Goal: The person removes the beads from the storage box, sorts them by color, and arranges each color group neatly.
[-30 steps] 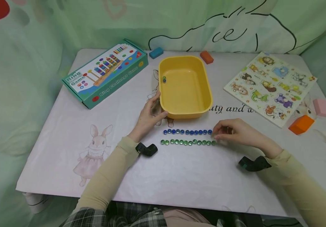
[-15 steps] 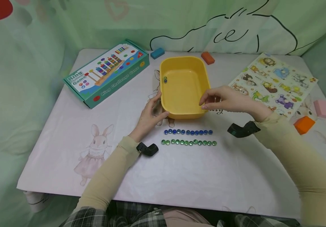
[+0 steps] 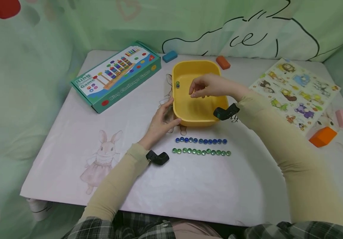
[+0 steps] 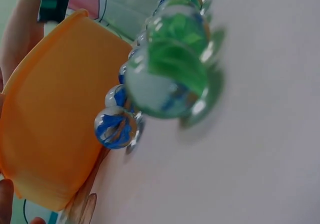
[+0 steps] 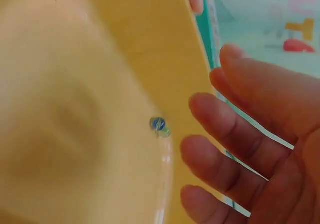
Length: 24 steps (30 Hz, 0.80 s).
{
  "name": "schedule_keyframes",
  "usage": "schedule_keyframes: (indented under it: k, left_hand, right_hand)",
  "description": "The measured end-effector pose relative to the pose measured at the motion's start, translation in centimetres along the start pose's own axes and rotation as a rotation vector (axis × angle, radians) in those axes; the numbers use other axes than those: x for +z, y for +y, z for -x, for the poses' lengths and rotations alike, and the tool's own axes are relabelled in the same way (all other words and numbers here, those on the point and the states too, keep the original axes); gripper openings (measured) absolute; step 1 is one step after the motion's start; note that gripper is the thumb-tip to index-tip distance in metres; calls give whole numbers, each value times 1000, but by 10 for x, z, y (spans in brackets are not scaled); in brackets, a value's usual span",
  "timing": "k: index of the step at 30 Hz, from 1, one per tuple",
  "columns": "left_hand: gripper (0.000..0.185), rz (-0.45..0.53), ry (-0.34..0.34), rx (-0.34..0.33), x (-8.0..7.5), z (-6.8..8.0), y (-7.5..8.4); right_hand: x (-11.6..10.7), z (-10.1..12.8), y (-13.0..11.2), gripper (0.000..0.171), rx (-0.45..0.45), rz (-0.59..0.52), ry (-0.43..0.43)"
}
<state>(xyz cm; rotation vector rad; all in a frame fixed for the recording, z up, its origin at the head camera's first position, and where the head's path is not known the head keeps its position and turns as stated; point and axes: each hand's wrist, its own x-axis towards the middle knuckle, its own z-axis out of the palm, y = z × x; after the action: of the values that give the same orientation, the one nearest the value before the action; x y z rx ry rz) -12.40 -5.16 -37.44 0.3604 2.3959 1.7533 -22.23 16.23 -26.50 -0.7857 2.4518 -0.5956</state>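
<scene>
While the green row and blue row of marbles lie nearest, the left hand steadies the yellow tub, fingers straight; the right hand, fingers relaxed apart, hovers over it. Release low, so marbles stay inside.

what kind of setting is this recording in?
Likely a children's play corner: a low table with a bunny-print cover, a Ring Challenge Game box, an animal peg puzzle, and marbles lined up by a yellow tub.
</scene>
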Motion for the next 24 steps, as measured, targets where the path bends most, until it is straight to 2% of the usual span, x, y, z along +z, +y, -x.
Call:
schedule_keyframes:
  k: [7,15,24]
  left_hand:
    - [74,-15,-12,-1,4,-1,0]
    - [73,-29,4,11,2,0,-1]
    - [73,-49,3,2,0,0,-3]
  right_hand:
    - [3,-27,11,20,14,3,52]
    - [9,-55,12,21,88,17,106]
    - [17,-75,12,29,193,45,75]
